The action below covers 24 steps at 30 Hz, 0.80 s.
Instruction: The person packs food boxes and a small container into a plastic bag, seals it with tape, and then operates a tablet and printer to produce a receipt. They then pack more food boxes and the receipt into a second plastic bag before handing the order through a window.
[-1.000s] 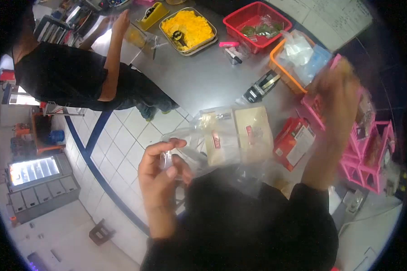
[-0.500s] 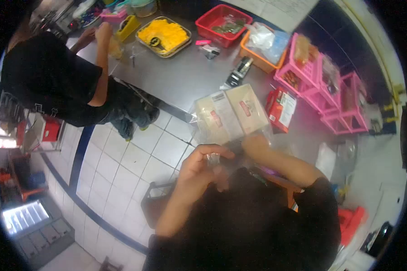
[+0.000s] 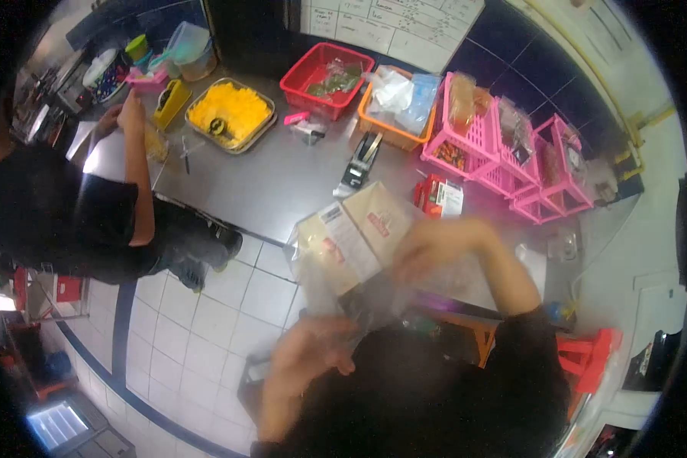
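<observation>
Two cream boxes with red print (image 3: pixel 343 237) stand side by side in a clear plastic bag (image 3: pixel 301 256) at the near edge of the metal counter. My right hand (image 3: pixel 443 244), blurred by motion, is at the right side of the boxes, over the bag. My left hand (image 3: pixel 309 355) is below and left of them, near the loose plastic, its fingers curled and smeared. What either hand grips cannot be made out. A red and white box (image 3: pixel 439 197) lies beyond my right hand.
A black tape dispenser (image 3: pixel 361 162), red basket (image 3: pixel 328 80), orange basket (image 3: pixel 397 114), pink racks (image 3: pixel 504 160) and a tray of yellow food (image 3: pixel 233 114) stand on the counter (image 3: pixel 259 183). At the left a co-worker (image 3: pixel 61 198) handles a small bag.
The view has shifted, showing more of the wall. My left hand has moved down and left, away from the boxes; my right hand has moved up along their right side. The bag's plastic is stretched out more.
</observation>
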Available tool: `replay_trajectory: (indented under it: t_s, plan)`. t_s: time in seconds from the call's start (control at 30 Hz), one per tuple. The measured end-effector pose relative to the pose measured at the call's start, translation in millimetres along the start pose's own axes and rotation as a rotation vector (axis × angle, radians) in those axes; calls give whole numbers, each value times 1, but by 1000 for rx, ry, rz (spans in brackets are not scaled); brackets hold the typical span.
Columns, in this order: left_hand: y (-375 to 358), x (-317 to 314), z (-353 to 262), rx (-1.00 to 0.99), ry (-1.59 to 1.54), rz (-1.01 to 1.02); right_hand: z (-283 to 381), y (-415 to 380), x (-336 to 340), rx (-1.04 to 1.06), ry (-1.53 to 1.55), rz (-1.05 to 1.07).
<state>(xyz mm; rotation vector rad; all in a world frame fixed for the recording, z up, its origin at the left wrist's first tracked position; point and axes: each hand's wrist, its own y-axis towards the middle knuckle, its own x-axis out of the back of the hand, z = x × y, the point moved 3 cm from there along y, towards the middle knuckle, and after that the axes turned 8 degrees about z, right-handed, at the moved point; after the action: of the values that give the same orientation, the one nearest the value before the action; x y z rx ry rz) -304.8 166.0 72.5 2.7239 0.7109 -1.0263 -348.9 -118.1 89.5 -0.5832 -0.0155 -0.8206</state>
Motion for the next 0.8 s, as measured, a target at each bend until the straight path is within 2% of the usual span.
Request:
replay_trajectory:
  t_s: [0.07,0.1,0.13,0.17,0.23,0.3,0.37,0.43,0.47,0.53,0.57,0.6,0.67,0.73,0.77,0.8]
  plan:
    - [8,2,-5,-17,-5,144,12,-21,79,-121,18,-166]
    - [12,-3,-7,-8,-82,99,-3,-23,121,-160,-99,-342]
    - [18,-6,-8,-11,-65,93,-36,-19,167,-214,4,-541]
    - [24,-8,-9,-36,-71,36,-95,-11,230,-224,-504,-671]
    - [36,-9,-10,-79,-60,-60,-191,2,312,-548,-729,-1103]
    - [50,-7,-12,-94,-26,-113,-255,12,361,-652,-621,-1499]
    - [60,-4,-11,-94,14,-198,-286,17,374,-703,-582,-1748]
    - [67,2,-11,-107,22,-254,-307,19,390,-726,-434,-1617]
    - [71,3,-12,-130,24,-266,-325,19,406,-780,-544,-1460]
    - [76,4,-18,-139,47,-354,-308,16,410,-875,-506,-1436]
    - [80,2,-22,-139,47,-431,-340,13,435,-822,-567,-1389]
    - [82,-3,-25,-144,50,-500,-324,9,439,-880,-471,-1330]
    - [86,-1,-25,-166,71,-516,-320,3,452,-840,-581,-1126]
    - [90,2,-28,-128,96,-578,-324,0,465,-891,-650,-1112]
    - [92,6,-27,-165,85,-530,-335,-7,473,-948,-710,-1087]
    - [94,5,-26,-168,73,-485,-326,-9,471,-907,-727,-1159]
